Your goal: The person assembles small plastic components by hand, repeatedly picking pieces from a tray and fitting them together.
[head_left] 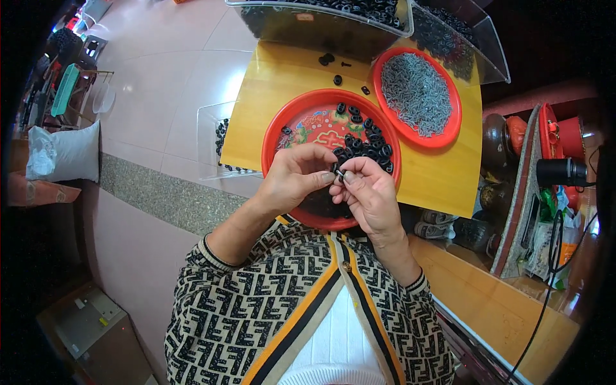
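Over a red round tray (pixel 271 131) with a flowered bottom, my two hands meet fingertip to fingertip. My left hand (pixel 292 178) pinches a small black plastic part (pixel 335 168) between thumb and forefinger. In my right hand (pixel 373 197), thumb and forefinger close on a small silver screw (pixel 341 173) set against that part; the fingers partly hide both. Beyond my hands, a heap of black plastic parts (pixel 371 147) fills the tray's right side. Another red tray (pixel 454 122), farther right, holds many silver screws (pixel 416 90).
Both trays rest on a yellow board (pixel 443 186). Loose black pieces (pixel 338 80) lie at its far side. Clear bins (pixel 321 29) of black parts stand behind; another clear bin (pixel 208 144) is at the left. A shelf edge (pixel 516 192) and a hanging black cable (pixel 545 289) are at the right.
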{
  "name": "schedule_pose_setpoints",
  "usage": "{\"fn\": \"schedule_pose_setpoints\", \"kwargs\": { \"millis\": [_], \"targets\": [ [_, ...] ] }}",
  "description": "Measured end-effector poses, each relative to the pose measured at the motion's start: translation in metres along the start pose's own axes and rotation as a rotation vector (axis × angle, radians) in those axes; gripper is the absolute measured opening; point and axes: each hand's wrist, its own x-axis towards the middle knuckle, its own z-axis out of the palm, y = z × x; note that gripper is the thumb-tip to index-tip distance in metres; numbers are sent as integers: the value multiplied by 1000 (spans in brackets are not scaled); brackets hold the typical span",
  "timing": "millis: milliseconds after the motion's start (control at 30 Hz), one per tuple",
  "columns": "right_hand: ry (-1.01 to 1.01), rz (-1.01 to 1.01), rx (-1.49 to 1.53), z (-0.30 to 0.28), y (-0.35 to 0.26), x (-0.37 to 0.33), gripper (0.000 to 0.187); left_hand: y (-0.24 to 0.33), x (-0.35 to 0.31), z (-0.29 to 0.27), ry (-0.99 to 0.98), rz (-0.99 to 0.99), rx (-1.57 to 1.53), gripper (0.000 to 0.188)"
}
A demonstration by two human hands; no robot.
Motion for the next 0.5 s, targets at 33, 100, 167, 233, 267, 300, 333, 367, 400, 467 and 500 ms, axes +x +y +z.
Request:
{"fn": "schedule_pose_setpoints", "kwargs": {
  "millis": [33,100,167,233,267,300,333,367,400,467,500],
  "targets": [
    [-1,3,-1,0,0,0,14,-2,0,-2,3,0,-2,19],
    [-2,21,7,1,0,1,14,-6,-1,-4,65,106,96,18],
    [9,0,-24,0,-2,2,15,-4,-2,-9,73,67,56,18],
    [48,-40,-104,-1,-6,3,15,-4,-4,-11,85,30,16,19],
    [75,-57,-177,-1,-8,2,14,-4,-6,-11,69,18,-66,19],
    [104,-75,-250,-1,-9,1,14,-5,-7,-11,51,5,-148,19],
    [105,-72,-250,1,-11,1,14,-6,-8,-13,53,4,-150,19],
    [115,-80,-316,4,-13,0,13,-7,-9,-14,34,-7,-198,20],
    [125,-89,-381,5,-14,-1,12,-7,-9,-16,14,-18,-245,21],
    [128,-87,-428,11,-15,-2,12,-9,-11,-15,18,2,-237,22],
    [134,-88,-474,14,-15,-2,11,-9,-11,-15,18,20,-227,23]
  ]
}}
